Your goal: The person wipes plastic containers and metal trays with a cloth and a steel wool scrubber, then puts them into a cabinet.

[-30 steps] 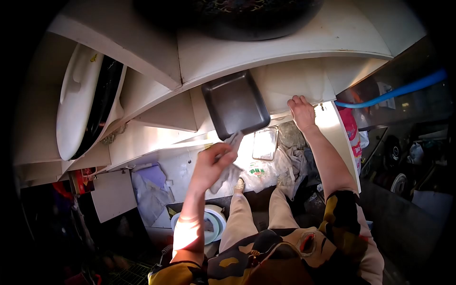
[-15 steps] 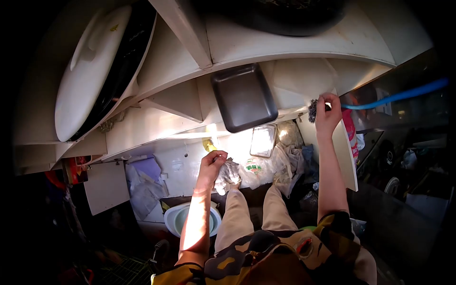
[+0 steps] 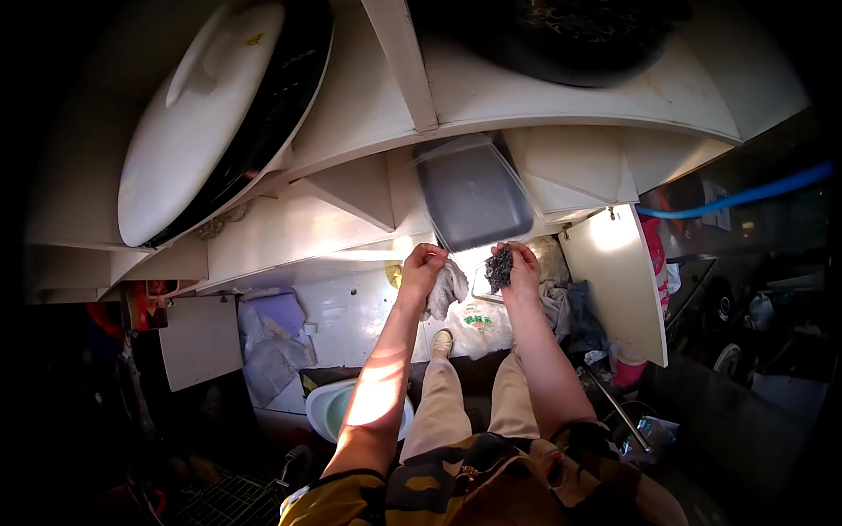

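Note:
My left hand (image 3: 423, 273) is closed on a grey cloth (image 3: 448, 291) that hangs from its fingers. A dark steel wool scrubber (image 3: 499, 269) is held in my right hand (image 3: 522, 272), a short way to the right. Just beyond both hands, a dark rectangular pan (image 3: 469, 197) sits on the cabinet shelf. Over it shows a clear, lid-like sheet (image 3: 511, 171), offset from the pan's edges. Its near edge comes close to my fingers; whether they also grip it, I cannot tell.
A large white lid-shaped piece (image 3: 206, 114) leans at upper left, and a black round pan (image 3: 570, 39) is above. An open cabinet door (image 3: 614, 289) stands right. Plastic bags (image 3: 482, 329) lie low inside the cabinet. A basin (image 3: 320, 412) is by my left leg; a blue hose (image 3: 745, 197) crosses at right.
My right hand has come left and nearer with the scrubber. The left hand has moved up and right with the cloth. A clear sheet now shows over the pan.

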Action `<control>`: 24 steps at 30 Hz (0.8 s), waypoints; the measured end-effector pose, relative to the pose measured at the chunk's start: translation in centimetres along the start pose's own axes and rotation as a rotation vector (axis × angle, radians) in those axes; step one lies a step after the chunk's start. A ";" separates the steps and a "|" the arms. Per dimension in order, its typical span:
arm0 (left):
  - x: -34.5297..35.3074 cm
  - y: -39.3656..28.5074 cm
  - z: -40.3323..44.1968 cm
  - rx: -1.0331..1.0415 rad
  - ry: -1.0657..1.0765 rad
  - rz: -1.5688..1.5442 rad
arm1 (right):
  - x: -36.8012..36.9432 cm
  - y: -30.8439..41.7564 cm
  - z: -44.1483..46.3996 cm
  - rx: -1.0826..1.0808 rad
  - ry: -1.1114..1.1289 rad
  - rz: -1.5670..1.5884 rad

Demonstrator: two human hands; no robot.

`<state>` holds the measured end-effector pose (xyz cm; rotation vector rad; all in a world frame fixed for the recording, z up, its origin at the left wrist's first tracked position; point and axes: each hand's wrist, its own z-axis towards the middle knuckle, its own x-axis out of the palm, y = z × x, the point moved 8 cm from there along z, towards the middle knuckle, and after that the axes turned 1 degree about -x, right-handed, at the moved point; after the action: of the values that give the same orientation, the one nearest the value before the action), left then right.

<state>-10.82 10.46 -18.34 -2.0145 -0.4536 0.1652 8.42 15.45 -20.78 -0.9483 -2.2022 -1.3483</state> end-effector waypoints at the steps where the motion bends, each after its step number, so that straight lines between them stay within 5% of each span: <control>1: 0.1 -0.3 0.1 0.033 0.012 -0.029 | 0.0 0.0 0.0 -0.001 0.001 -0.001; 7: 0.9 -1.8 -0.5 0.053 0.072 0.213 | 0.8 3.2 -0.3 -0.125 0.076 -0.093; 10: 0.0 -1.7 -0.5 0.066 0.047 0.221 | 2.6 9.4 -2.1 -0.424 0.138 -0.236; 14: -0.9 -0.7 -0.4 0.029 0.025 0.160 | 7.3 16.0 -6.5 -0.984 0.075 -0.847; 19: -1.3 0.1 0.1 -0.023 -0.029 -0.021 | 12.9 14.5 -6.7 -1.507 0.300 -1.283; 24: -1.4 -0.9 0.4 -0.010 -0.044 -0.101 | 13.0 9.7 -3.7 -1.435 0.540 -1.615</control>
<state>-12.39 10.59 -17.85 -1.9959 -0.5837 0.1455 6.24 19.64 -4.77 1.3354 -0.9305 -3.2676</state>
